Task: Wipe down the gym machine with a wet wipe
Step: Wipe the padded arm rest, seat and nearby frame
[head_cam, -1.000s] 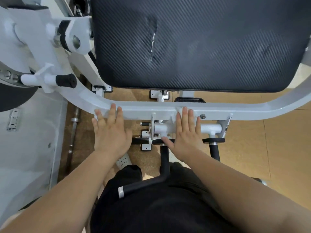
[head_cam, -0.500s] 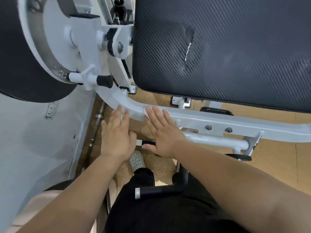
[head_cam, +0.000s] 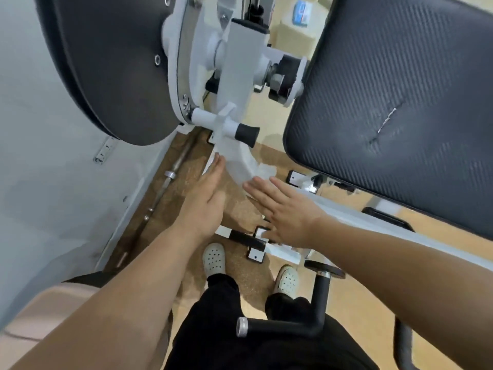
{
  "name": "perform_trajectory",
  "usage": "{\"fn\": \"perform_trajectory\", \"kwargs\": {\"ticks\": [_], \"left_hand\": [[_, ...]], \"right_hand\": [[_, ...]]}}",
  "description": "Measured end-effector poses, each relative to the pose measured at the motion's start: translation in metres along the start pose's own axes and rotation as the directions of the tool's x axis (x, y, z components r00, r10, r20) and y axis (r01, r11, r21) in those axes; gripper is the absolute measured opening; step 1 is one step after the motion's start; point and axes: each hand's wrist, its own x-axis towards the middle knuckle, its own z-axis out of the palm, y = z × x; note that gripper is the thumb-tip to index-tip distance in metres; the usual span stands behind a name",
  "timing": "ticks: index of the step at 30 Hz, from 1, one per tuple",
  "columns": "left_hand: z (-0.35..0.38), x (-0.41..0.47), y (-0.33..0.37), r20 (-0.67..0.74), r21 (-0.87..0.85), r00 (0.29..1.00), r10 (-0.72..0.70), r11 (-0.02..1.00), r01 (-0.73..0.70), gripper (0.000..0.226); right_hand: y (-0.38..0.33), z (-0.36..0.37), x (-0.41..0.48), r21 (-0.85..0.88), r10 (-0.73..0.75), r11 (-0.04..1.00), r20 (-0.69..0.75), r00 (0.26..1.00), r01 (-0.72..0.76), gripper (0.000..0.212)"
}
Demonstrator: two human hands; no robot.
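Pressing wipe (head_cam: 264,170) onto the frame's (head_cam: 240,158) bend with right hand (head_cam: 285,212), grip released, fingers straight. Left hand (head_cam: 208,193) flat alongside, grip released too, fingertips touching the frame's edge. Best to follow the curve up toward the knob (head_cam: 246,132), pressing evenly and wrapping the wipe round the underside. Of containers, only a blue-labelled pack (head_cam: 302,10) far behind; contents hidden.

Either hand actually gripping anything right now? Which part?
Nothing gripped. Right hand lies flat, straight fingertips on the near edge of the wipe on the white frame bar. Left hand, also flat, touches the bar's left side.
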Motion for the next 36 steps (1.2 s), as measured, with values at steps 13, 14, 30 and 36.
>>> {"fn": "perform_trajectory", "kwargs": {"ticks": [13, 14, 30, 36], "left_hand": [[-0.001, -0.004, 0.015, -0.119, -0.042, 0.988, 0.098, 0.994, -0.104, 0.073], [0.0, -0.003, 0.017, -0.107, 0.004, 0.989, 0.105, 0.994, -0.105, 0.074], [0.0, 0.005, 0.015, -0.057, 0.145, 0.996, 0.069, 0.988, -0.061, 0.071], [-0.007, -0.002, 0.044, -0.058, 0.427, 0.994, 0.094, 0.902, -0.061, 0.07]], "right_hand": [[-0.003, -0.037, 0.058, 0.125, 0.127, 0.986, -0.135, 0.983, -0.111, 0.091], [-0.007, -0.03, 0.047, 0.189, 0.144, 0.974, -0.108, 0.984, -0.122, 0.093], [-0.015, -0.024, 0.065, 0.894, 0.392, 0.448, -0.179, 0.902, -0.017, 0.128], [0.003, -0.024, 0.039, 0.993, 0.331, 0.1, -0.088, 0.939, 0.058, 0.081]]}}
